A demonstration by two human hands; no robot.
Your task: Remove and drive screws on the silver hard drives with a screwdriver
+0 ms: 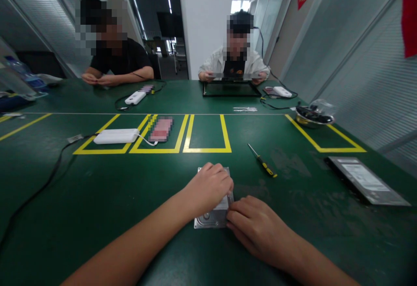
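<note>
A silver hard drive (211, 219) lies flat on the green table in front of me, partly covered by both hands. My left hand (210, 186) reaches across its upper part, fingers closed and bent down at the right edge; whatever is between the fingertips is hidden. At the lower right side of the drive, my right hand (252, 218) is closed, with its curled fingers against the edge. A screwdriver (263, 162) with a yellow and black handle rests beyond my right hand.
Another drive-like metal unit with a label (365, 179) lies at right, near a metal bowl of dark parts (314, 116). A white power bank (116, 136) and a phone (162, 129) sit left, by yellow tape. Two people sit opposite; one holds a panel (236, 77).
</note>
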